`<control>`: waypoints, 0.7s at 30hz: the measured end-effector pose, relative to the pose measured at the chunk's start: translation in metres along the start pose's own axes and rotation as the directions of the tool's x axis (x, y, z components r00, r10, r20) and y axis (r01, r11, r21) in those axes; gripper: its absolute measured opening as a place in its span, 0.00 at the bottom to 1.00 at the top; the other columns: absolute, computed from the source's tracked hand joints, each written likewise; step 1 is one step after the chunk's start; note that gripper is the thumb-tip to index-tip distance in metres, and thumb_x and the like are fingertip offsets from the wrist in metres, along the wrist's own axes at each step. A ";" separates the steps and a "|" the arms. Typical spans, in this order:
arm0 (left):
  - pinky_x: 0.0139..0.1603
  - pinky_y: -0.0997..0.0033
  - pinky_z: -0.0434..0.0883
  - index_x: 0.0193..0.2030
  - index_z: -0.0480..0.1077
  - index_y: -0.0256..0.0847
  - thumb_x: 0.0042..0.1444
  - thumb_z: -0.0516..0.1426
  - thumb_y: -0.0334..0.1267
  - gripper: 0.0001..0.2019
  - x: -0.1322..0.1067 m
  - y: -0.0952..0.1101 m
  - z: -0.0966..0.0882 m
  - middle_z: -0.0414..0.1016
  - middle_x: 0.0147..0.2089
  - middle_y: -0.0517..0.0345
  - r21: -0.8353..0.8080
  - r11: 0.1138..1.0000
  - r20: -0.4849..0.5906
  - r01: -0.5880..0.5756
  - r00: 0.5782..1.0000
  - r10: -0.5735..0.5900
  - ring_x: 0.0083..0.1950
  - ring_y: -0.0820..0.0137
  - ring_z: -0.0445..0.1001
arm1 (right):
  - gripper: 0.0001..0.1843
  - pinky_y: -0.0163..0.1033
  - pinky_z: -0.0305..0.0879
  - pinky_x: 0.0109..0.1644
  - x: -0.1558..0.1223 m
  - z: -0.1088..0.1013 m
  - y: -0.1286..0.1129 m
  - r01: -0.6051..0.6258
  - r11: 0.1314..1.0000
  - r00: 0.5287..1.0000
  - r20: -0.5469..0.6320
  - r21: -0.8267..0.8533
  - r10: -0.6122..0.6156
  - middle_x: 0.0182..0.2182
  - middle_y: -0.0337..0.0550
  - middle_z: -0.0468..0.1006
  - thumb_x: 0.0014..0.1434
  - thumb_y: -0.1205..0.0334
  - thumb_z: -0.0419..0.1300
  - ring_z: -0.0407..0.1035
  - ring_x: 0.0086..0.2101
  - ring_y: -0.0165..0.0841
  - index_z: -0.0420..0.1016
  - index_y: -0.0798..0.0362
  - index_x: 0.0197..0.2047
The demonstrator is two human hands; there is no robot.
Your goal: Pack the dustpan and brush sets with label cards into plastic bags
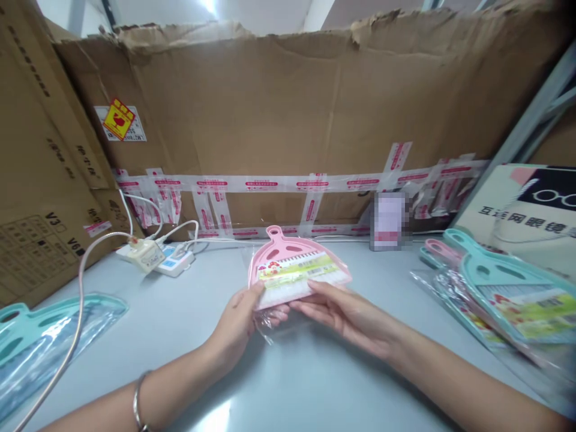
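bright overhead light (208,6), white glare on tabletop (288,384)

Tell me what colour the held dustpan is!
The dustpan is pink, shown in the head view.

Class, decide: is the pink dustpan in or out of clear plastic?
In: the pink dustpan, held by the left hand and right hand, has clear film crinkled beyond its lower edge.

Reads "V3" and "V6" on the left carton (49,150), by the left edge of the table (306,384). Shows a broken-glass sign on the yellow sticker (119,119) of the back carton (270,108), along the far edge. Reads "网眼镜" on the white box (504,187) near the far right corner.
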State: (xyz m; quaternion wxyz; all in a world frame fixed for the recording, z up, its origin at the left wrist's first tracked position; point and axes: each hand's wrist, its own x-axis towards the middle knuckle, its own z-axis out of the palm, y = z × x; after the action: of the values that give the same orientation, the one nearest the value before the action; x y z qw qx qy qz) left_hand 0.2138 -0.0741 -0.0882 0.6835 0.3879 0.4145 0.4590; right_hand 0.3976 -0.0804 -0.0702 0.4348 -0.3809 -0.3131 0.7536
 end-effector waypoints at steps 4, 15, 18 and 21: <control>0.31 0.72 0.71 0.44 0.72 0.28 0.52 0.58 0.47 0.21 0.001 0.012 -0.007 0.79 0.32 0.45 0.004 0.999 -0.086 -0.044 0.995 0.044 0.30 0.66 0.76 | 0.19 0.26 0.70 0.26 -0.013 -0.032 -0.043 -0.029 0.808 0.954 0.224 -0.589 0.197 0.28 0.48 0.80 0.49 0.51 0.64 0.75 0.27 0.29 0.77 0.60 0.35; 0.29 0.73 0.67 0.43 0.73 0.34 0.53 0.57 0.50 0.20 0.002 0.027 -0.014 0.77 0.28 0.49 0.002 1.000 -0.115 -0.016 0.993 0.016 0.28 0.68 0.73 | 0.43 0.46 0.67 0.51 0.014 -0.051 -0.026 0.637 0.295 0.603 0.222 -0.712 -0.766 0.58 0.43 0.61 0.33 0.61 0.73 0.65 0.50 0.39 0.67 0.39 0.55; 0.28 0.73 0.67 0.42 0.73 0.34 0.53 0.57 0.51 0.20 0.001 0.024 -0.014 0.78 0.28 0.48 0.045 0.999 -0.043 0.015 0.999 -0.013 0.27 0.68 0.73 | 0.25 0.53 0.50 0.63 0.011 -0.040 -0.019 0.696 0.258 0.550 0.266 -0.670 -0.792 0.60 0.36 0.59 0.33 0.62 0.74 0.52 0.60 0.44 0.79 0.39 0.39; 0.31 0.70 0.69 0.43 0.74 0.35 0.54 0.56 0.53 0.22 -0.001 0.025 -0.012 0.78 0.32 0.46 0.072 0.997 0.017 0.037 0.999 -0.038 0.28 0.67 0.74 | 0.08 0.56 0.50 0.63 0.007 -0.037 -0.022 0.728 0.249 0.588 0.395 -0.639 -0.705 0.51 0.40 0.71 0.44 0.60 0.68 0.59 0.56 0.44 0.80 0.41 0.32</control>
State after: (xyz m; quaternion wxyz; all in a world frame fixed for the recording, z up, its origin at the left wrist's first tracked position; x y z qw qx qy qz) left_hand 0.1952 -0.0668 -0.0697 0.6811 0.4085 0.4317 0.4275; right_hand 0.4357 -0.0599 -0.0736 0.5240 -0.3280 -0.7366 0.2744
